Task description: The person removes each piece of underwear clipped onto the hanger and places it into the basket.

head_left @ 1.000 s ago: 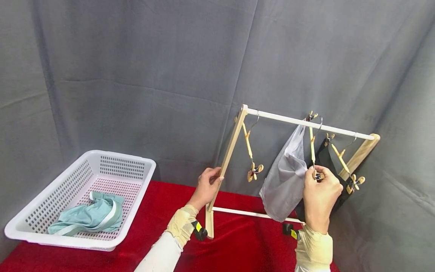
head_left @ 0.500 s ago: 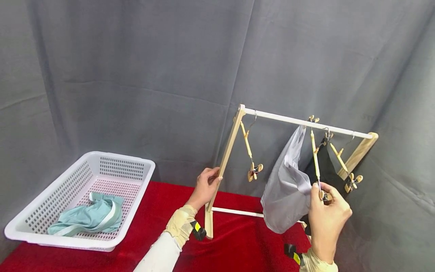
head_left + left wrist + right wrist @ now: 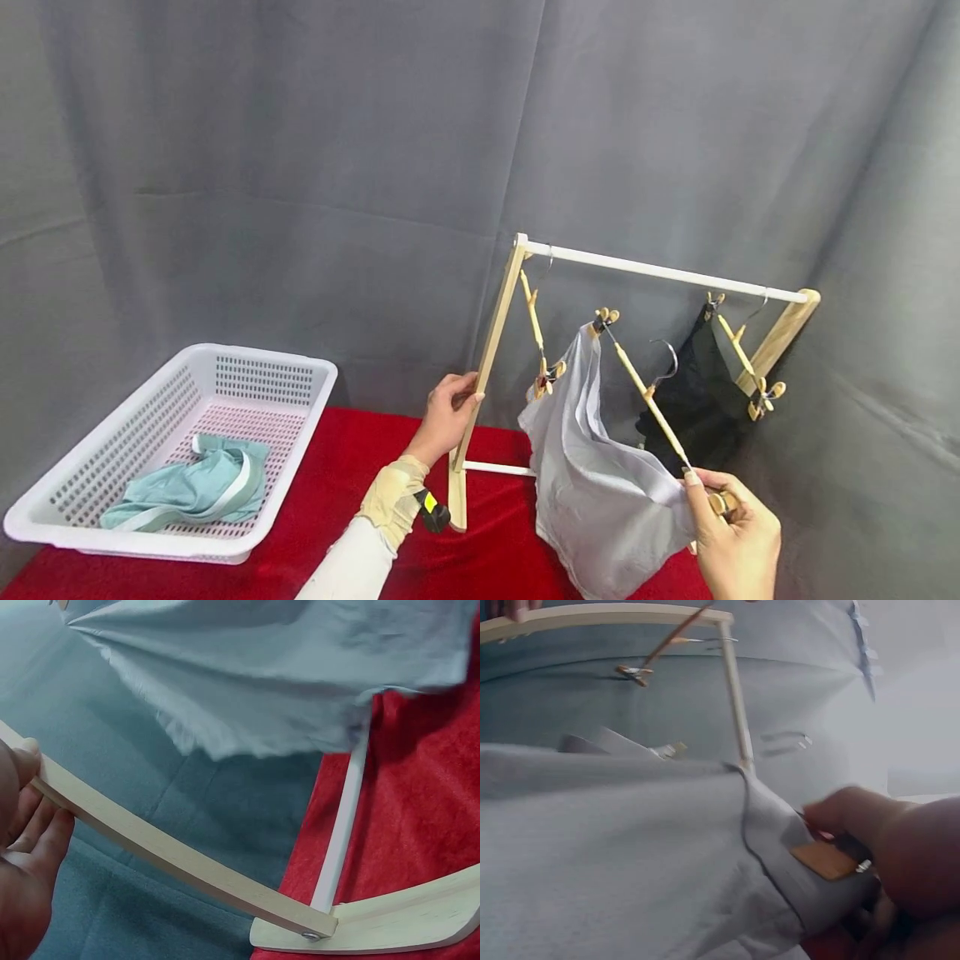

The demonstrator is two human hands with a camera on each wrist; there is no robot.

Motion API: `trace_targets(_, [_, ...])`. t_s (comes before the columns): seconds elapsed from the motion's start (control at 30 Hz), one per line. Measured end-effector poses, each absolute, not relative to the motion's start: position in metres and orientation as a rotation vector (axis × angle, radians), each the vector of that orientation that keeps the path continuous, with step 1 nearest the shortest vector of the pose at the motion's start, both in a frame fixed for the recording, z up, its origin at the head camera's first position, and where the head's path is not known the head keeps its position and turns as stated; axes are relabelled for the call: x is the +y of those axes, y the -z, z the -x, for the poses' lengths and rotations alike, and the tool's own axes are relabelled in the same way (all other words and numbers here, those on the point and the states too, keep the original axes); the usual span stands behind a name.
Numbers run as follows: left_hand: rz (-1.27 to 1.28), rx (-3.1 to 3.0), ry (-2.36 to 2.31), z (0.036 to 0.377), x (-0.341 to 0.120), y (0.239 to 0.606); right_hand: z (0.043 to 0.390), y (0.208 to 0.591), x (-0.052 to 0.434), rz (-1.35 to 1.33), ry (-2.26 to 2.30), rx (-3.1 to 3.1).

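The right hand (image 3: 738, 533) grips the near end of a wooden clip hanger (image 3: 651, 404), at its clip. From this hanger hangs a light grey cloth garment (image 3: 600, 475), its far corner held by the other clip (image 3: 606, 320). The hanger's metal hook (image 3: 667, 358) stands off the rail, touching nothing. In the right wrist view the garment fills the foreground and a wooden clip (image 3: 826, 860) shows beside the fingers. The left hand (image 3: 446, 417) pinches the left upright (image 3: 495, 333) of the wooden rack between thumb and fingers, seen also in the left wrist view.
A bare clip hanger (image 3: 534, 312) hangs at the rail's left, and a black garment (image 3: 693, 400) hangs at its right. The white rail (image 3: 660, 271) crosses the top. A white basket (image 3: 296, 367) holds a teal garment (image 3: 198, 487). Red cloth (image 3: 360, 483) covers the table.
The right hand has lifted the grey garment's hanger off the rail and drawn it down and toward the camera. The left hand has kept its hold on the upright.
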State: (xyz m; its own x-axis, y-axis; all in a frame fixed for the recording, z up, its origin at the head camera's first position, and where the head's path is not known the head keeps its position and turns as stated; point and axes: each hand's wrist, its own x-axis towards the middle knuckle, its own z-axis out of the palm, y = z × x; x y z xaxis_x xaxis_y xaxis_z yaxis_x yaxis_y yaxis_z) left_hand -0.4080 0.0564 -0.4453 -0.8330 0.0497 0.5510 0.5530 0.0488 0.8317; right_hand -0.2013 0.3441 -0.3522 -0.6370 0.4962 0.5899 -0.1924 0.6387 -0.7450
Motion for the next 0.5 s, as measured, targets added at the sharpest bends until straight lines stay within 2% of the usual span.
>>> trace_targets(0.27, [0.581, -1.955, 1.864, 0.405, 0.055, 0.447, 0.188, 0.359, 0.366, 0.058, -1.114, -2.243])
trace_targets(0.5, [0.595, -1.982, 1.848, 0.411, 0.054, 0.447, 0.194, 0.368, 0.380, -0.065, -1.132, -2.316])
